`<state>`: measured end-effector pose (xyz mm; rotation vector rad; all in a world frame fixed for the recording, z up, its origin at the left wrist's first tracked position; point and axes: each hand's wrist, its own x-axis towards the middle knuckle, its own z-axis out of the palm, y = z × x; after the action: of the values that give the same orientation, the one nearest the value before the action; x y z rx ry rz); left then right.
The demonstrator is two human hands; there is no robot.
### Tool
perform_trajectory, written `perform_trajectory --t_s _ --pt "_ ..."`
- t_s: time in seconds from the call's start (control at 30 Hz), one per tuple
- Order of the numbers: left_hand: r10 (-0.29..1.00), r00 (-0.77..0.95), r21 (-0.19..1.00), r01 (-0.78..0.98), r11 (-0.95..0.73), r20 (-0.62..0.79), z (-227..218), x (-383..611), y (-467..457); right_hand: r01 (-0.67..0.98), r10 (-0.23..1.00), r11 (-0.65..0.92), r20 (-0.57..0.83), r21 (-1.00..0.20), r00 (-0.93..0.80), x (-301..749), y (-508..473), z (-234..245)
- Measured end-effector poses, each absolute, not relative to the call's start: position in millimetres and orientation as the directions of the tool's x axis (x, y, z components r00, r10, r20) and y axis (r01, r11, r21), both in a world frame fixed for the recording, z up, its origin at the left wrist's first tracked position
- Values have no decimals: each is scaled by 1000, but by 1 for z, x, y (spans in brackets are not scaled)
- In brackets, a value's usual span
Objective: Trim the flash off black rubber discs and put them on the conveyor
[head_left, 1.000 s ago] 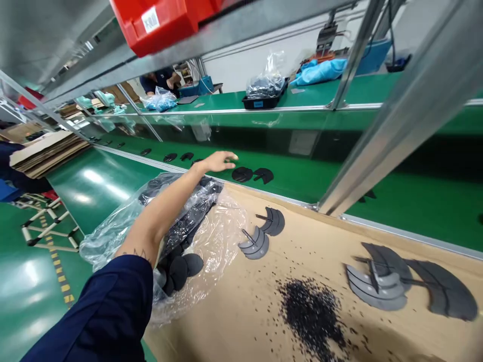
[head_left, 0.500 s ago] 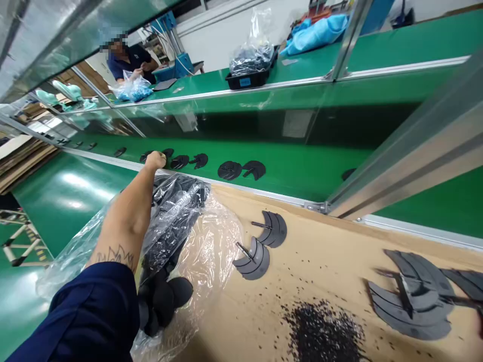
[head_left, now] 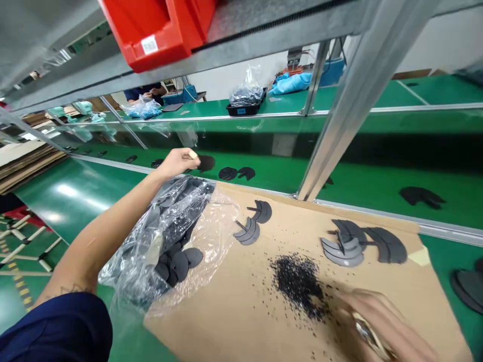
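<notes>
My left hand (head_left: 180,162) reaches over the green belt, closed with its fingertips pinching the edge of a dark round disc (head_left: 207,162). A pale finger cot covers one fingertip. My right hand (head_left: 385,324), smeared by motion, is low at the right edge of a pile of tiny black pieces (head_left: 296,281); whether its fingers hold any cannot be made out. Curved black plates with stems (head_left: 249,231) lie on the brown cardboard (head_left: 226,311), and further curved plates (head_left: 387,244) lie to the right. A clear plastic bag (head_left: 177,201) of black discs lies below my left forearm.
Several black parts (head_left: 228,173) rest along the belt (head_left: 271,181). A metal post (head_left: 339,110) rises at the cardboard's far edge. Overhead, a red bin (head_left: 162,40) sits on a shelf. A co-worker's hands (head_left: 154,92) show behind the far bench.
My left hand has moved right along the belt and now has a dark disc at its fingertips. My right hand has come into view beside the tiny pieces. The view has shifted right.
</notes>
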<state>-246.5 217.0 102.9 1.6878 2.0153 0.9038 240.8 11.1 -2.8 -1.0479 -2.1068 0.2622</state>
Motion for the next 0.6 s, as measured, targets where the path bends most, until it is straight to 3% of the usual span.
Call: perform_trajectory --t_s 0.13,0.27,0.37,0.47,0.53,0.6 --pt "954 293 893 412 -180 57 93 -161 130 448 695 718 585 -533 -418 209 1 12" --pt "838 546 947 261 -189 16 51 -73 51 458 711 698 612 -551 -347 189 -10 11" --pt "836 547 942 300 -147 -44 25 -33 15 392 718 695 595 -602 -361 187 -17 10" --pt "869 490 906 397 -150 -70 23 -41 -4 397 818 576 504 -715 -277 191 -21 13" --pt "911 404 814 555 -172 -83 34 -73 -10 411 897 440 406 -798 -172 194 -22 15" --pt "965 243 613 779 -132 -102 46 -116 -13 383 948 315 307 -868 -85 197 -20 16"
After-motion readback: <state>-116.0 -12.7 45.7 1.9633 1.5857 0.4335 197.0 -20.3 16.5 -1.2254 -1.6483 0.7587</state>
